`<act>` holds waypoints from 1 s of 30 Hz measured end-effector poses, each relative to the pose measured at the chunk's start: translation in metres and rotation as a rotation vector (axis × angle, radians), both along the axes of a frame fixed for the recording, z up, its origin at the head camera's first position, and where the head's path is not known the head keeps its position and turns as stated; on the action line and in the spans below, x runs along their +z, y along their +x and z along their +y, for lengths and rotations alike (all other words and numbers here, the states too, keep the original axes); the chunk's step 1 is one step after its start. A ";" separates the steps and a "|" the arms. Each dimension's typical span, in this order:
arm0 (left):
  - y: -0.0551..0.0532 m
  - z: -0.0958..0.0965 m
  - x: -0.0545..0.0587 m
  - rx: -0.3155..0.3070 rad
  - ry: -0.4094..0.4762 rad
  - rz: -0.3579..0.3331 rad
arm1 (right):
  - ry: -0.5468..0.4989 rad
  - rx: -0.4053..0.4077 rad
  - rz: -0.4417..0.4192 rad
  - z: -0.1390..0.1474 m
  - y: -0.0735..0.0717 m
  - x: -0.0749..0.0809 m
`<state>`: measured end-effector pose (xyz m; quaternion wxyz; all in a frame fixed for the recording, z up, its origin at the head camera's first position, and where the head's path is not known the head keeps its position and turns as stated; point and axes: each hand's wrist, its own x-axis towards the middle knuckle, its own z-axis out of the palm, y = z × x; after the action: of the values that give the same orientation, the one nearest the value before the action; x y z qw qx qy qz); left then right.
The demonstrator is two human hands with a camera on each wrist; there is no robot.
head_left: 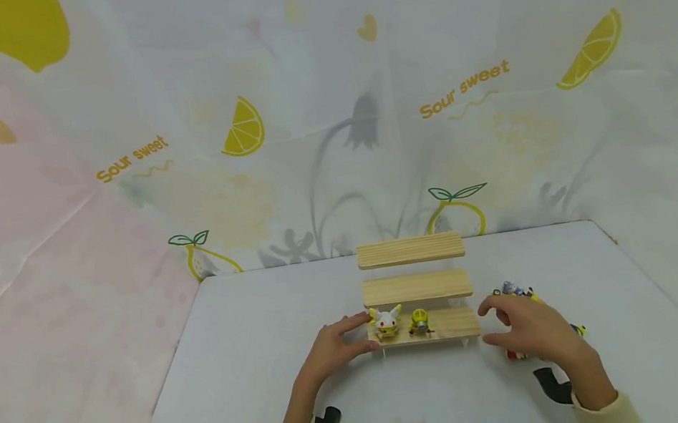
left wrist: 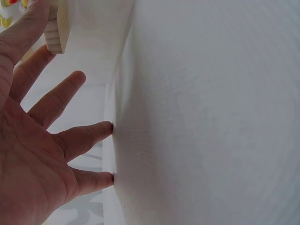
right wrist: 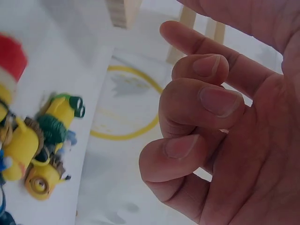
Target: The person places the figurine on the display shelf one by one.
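A three-step wooden display shelf [head_left: 452, 323] stands on the white table. On its lowest step sit a white figurine with yellow ears [head_left: 386, 322] and, to its right, a yellow figurine [head_left: 419, 321]. My left hand [head_left: 332, 348] is at the left end of that step, thumb by the front corner and forefinger by the back one. In the left wrist view its fingers are spread, two fingertips right at the white table surface. Just off the shelf's right end is my right hand [head_left: 533, 325], thumb and forefinger apart, the other fingers loosely curled around nothing.
Several small yellow figurines [right wrist: 21, 150], one with a red top [right wrist: 10, 56], lie on the table beside my right hand, which partly hides them in the head view. Behind the table hangs a lemon-print cloth [head_left: 323, 98]. Black curved pieces [head_left: 327, 421] show at both wrists.
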<state>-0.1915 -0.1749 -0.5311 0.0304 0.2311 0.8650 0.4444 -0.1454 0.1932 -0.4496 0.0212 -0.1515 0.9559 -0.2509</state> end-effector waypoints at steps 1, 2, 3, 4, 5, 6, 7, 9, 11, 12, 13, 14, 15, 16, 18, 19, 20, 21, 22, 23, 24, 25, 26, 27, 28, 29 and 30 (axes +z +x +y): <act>0.000 0.000 0.000 0.003 -0.001 -0.001 | 0.002 0.000 0.000 0.003 0.001 -0.001; 0.000 0.000 0.000 0.005 -0.003 -0.003 | 0.002 -0.003 -0.007 0.005 0.001 -0.001; 0.000 0.000 0.000 0.007 -0.004 -0.003 | 0.001 -0.007 -0.018 0.007 0.002 -0.002; -0.001 0.000 0.000 0.008 -0.005 -0.002 | 0.002 -0.012 -0.028 0.009 0.003 -0.003; -0.001 0.000 0.000 0.007 -0.003 -0.002 | 0.004 -0.017 -0.042 0.011 0.004 -0.005; -0.001 0.000 0.000 0.005 -0.001 -0.002 | 0.002 -0.021 -0.058 0.013 0.005 -0.006; -0.001 0.001 0.000 0.003 0.001 0.000 | 0.003 -0.027 -0.073 0.014 0.006 -0.008; -0.001 0.001 0.000 0.001 0.001 0.003 | 0.002 -0.041 -0.098 0.018 0.008 -0.011; -0.001 0.001 0.000 0.001 -0.004 0.004 | 0.002 -0.043 -0.107 0.020 0.010 -0.015; -0.001 0.001 0.000 0.002 -0.004 0.001 | -0.003 -0.046 -0.116 0.022 0.010 -0.016; -0.001 0.001 -0.001 0.003 -0.005 0.000 | -0.003 -0.049 -0.122 0.023 0.011 -0.017; -0.001 0.001 0.000 0.004 -0.009 -0.001 | -0.003 -0.055 -0.133 0.024 0.011 -0.017; 0.000 0.001 0.000 0.005 -0.010 -0.002 | 0.000 -0.061 -0.144 0.025 0.011 -0.018; 0.000 0.001 -0.001 0.005 -0.009 -0.001 | 0.003 -0.072 -0.161 0.025 0.012 -0.018; -0.001 0.001 -0.001 0.004 -0.005 0.003 | 0.018 -0.093 -0.194 0.027 0.012 -0.018; -0.001 0.001 -0.001 0.002 -0.007 0.007 | 0.029 -0.099 -0.203 0.029 0.012 -0.019; -0.001 0.001 -0.001 0.001 -0.007 0.010 | 0.035 -0.107 -0.215 0.030 0.012 -0.019; -0.001 0.001 -0.001 -0.001 -0.006 0.013 | 0.043 -0.108 -0.221 0.031 0.012 -0.020; -0.001 0.001 -0.001 -0.001 -0.007 0.014 | 0.053 -0.109 -0.224 0.033 0.012 -0.020; -0.001 0.000 -0.001 -0.001 -0.007 0.014 | 0.060 -0.105 -0.224 0.034 0.012 -0.021; -0.001 0.000 -0.001 0.000 -0.008 0.014 | 0.066 -0.104 -0.226 0.035 0.012 -0.022; -0.001 0.000 -0.001 0.000 -0.008 0.013 | 0.071 -0.102 -0.229 0.036 0.013 -0.023; -0.001 0.000 -0.001 0.000 -0.007 0.012 | 0.074 -0.101 -0.237 0.038 0.013 -0.024; -0.001 0.000 -0.001 0.000 -0.006 0.011 | 0.084 -0.099 -0.241 0.039 0.013 -0.025; -0.001 0.000 -0.001 -0.001 -0.004 0.012 | 0.090 -0.099 -0.247 0.040 0.012 -0.027; -0.001 0.000 -0.001 -0.002 -0.002 0.012 | 0.096 -0.098 -0.251 0.041 0.012 -0.028; 0.000 0.000 -0.001 -0.002 -0.004 0.012 | 0.104 -0.098 -0.254 0.042 0.012 -0.030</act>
<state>-0.1920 -0.1744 -0.5326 0.0260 0.2344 0.8657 0.4415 -0.1339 0.2349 -0.4793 0.1374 -0.0704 0.9634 -0.2191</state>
